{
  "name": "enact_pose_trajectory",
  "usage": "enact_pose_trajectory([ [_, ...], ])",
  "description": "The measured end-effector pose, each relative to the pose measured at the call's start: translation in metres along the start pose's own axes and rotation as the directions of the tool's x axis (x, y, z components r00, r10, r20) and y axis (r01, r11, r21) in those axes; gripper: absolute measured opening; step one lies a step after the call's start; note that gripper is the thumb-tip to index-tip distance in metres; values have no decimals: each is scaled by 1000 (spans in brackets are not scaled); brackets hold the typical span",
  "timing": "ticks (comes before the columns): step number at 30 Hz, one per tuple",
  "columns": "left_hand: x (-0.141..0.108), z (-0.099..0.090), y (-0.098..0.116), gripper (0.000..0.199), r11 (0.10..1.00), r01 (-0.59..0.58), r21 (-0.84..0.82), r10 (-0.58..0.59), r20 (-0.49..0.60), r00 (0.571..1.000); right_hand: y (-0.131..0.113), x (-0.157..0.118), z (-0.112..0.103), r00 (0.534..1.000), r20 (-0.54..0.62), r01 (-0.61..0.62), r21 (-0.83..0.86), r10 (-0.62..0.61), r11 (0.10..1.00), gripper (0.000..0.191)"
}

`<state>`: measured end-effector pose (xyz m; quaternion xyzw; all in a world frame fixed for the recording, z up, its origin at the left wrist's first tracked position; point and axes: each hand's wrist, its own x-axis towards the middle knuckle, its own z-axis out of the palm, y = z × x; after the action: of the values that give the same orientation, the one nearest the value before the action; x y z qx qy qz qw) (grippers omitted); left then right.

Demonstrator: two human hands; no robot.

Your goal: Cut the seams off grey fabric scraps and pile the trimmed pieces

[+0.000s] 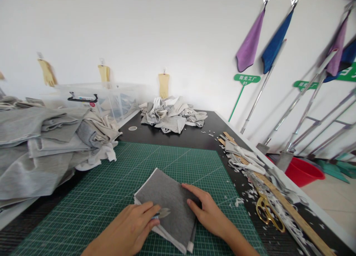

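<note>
Grey folded fabric point(172, 198) lies on the green gridded cutting mat point(194, 161), on the near part of the black table point(178, 137). At its left side, the left hand point(130, 224) has its fingers closed round small snips point(162, 213), the blades pointing right over the cloth. The right hand point(208, 211) rests on the fabric's right edge, thumb and index finger spread apart. Crumpled grey cloth point(50, 145) is heaped at left, more scraps point(169, 115) at the far side, and gold-handled scissors point(268, 213) lie among trimmings at right.
</note>
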<state>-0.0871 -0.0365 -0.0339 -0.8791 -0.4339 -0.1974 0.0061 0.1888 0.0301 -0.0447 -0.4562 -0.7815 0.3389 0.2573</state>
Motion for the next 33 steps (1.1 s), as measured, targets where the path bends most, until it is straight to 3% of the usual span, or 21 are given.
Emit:
enact_pose_trajectory([
  [7,2,-7,7,30,998,-66,-21,67,17,998,0,0,0,1000,3,9,3,-9,1000,44],
  [16,-1,-1,2,34,999,-19,-33,18,-41,999,0,1,0,1000,3,6,12,-6,1000,45],
  [25,-3,-2,4,34,998,-32,-55,36,72,997,-2,0,-1,1000,11,6,-2,-6,1000,44],
  [33,9,-12,19,33,992,-116,-44,118,46,992,-1,0,-1,1000,5,11,7,-11,1000,44],
])
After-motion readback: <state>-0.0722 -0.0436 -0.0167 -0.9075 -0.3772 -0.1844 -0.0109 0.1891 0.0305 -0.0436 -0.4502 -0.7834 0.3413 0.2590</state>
